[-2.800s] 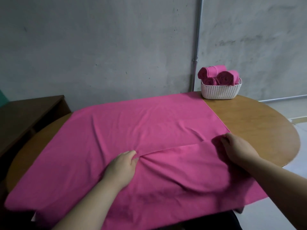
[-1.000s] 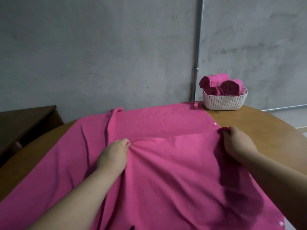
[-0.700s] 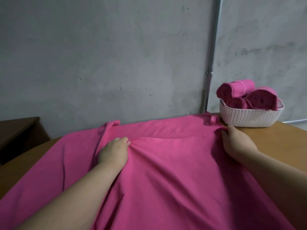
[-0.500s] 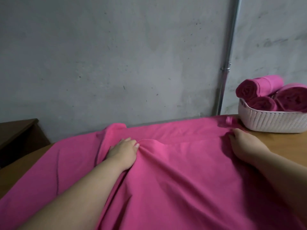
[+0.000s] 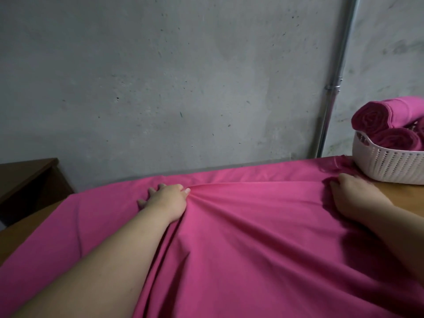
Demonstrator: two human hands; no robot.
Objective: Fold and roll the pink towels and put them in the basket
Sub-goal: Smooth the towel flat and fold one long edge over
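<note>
A large pink towel [image 5: 241, 237] lies spread over the wooden table [image 5: 406, 198], its near half folded back toward the far edge by the wall. My left hand [image 5: 167, 198] pinches the folded edge near the towel's middle, and creases fan out from that spot. My right hand [image 5: 353, 193] grips the same folded edge at the towel's right side, just in front of the white basket [image 5: 387, 166]. Rolled pink towels [image 5: 376, 120] lie stacked in the basket at the far right.
A grey concrete wall with a vertical metal pipe [image 5: 332, 88] stands right behind the table. A dark wooden cabinet [image 5: 27, 180] stands to the left, beside the table's edge.
Both hands have carried the towel's near edge away from me to the far edge by the wall. My view has moved closer and left, so the basket now sits at the right border.
</note>
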